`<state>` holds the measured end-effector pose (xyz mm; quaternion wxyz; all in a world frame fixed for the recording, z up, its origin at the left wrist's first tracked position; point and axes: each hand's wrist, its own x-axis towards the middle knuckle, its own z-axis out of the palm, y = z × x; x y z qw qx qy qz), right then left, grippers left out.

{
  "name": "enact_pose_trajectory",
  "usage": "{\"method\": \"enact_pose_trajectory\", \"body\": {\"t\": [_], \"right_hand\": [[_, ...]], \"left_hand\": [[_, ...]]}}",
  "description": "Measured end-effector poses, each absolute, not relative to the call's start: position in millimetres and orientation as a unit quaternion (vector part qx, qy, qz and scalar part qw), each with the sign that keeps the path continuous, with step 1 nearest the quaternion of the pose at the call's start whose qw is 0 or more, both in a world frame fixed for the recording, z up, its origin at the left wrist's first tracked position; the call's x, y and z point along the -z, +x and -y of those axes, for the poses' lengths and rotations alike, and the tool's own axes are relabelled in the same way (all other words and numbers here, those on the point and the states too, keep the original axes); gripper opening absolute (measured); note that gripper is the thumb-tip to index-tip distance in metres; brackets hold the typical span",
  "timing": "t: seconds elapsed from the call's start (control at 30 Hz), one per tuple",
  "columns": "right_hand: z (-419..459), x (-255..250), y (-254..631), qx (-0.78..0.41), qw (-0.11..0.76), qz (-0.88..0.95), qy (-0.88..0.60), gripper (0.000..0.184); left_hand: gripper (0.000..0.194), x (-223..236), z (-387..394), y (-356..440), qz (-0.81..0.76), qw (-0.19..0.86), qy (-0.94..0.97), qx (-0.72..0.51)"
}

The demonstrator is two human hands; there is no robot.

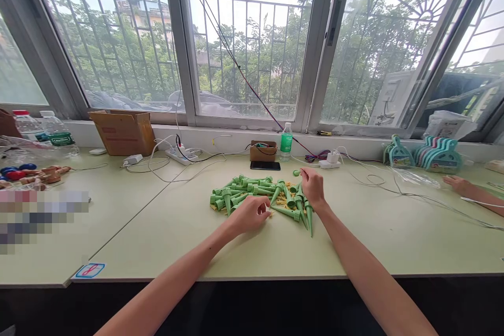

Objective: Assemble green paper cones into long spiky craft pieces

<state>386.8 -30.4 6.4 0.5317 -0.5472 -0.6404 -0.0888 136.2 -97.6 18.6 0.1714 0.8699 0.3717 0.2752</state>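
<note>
A pile of green plastic cones point(244, 185) with ribbed collars lies on the table, pointing many ways. Small yellow pieces point(282, 200) are scattered among and under them. At the near edge of the pile is my left hand point(252, 213), its fingers curled and thumb drawn in; what lies at its fingertips is too small to make out. My right hand point(313, 186) is at the pile's far right, fingers closed in a pinch. A small round green piece point(296, 172) shows right at those fingertips. Several cones point toward me below my right hand.
Behind the pile are a black phone point(265, 166), a small cardboard box point(263, 152) and a green-labelled bottle point(286, 143). Cables and power strips point(181, 155) run along the wall. Turquoise plastic items point(437, 155) and another person's hand point(459, 185) are on the right.
</note>
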Motion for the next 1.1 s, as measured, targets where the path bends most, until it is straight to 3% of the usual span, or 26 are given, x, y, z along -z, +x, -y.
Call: {"method": "enact_pose_trajectory", "body": {"t": [1.1], "right_hand": [[7.0,-1.5,403.7,0.041,0.462,0.697,-0.547,0.034]], "left_hand": [[0.012,-19.6,98.7,137.7,-0.374,0.168,0.869,-0.277]]}}
